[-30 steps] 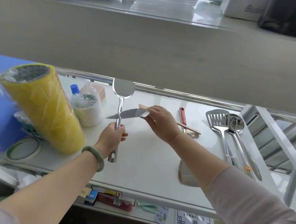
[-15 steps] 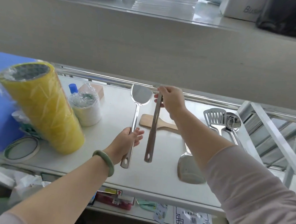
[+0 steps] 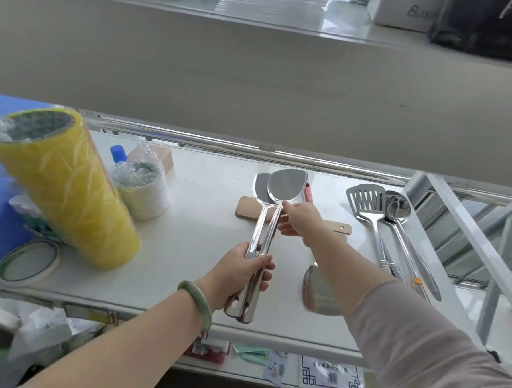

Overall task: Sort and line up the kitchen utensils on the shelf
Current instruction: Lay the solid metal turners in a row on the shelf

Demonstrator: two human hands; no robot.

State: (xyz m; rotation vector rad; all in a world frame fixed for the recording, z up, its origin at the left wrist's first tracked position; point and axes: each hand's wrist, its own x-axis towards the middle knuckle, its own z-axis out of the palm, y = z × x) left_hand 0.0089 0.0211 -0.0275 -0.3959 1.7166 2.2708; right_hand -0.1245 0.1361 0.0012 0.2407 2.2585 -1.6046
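Two steel spatulas [image 3: 286,187] are held side by side above the white shelf [image 3: 186,249], blades pointing away. My left hand [image 3: 241,274] grips both handles together near their lower ends. My right hand [image 3: 302,220] pinches the neck of the right spatula just below its blade. Under them lies a wooden spatula [image 3: 248,207] flat on the shelf. Another steel blade [image 3: 318,292] lies near the front edge, partly hidden by my right forearm. A slotted turner [image 3: 368,201] and a ladle [image 3: 398,207] lie lined up at the right.
A tall yellow tape roll stack [image 3: 62,183] stands at the left, with a white wrapped roll [image 3: 144,188], a blue-capped bottle [image 3: 118,154] and a flat tape ring [image 3: 29,260] near it. A steel rail [image 3: 251,152] runs along the back edge. A white frame [image 3: 466,234] borders the right.
My right hand brought the second spatula next to the first, blade now away from me, and my left hand closed around both handles. The pair shifted right, above the wooden spatula.
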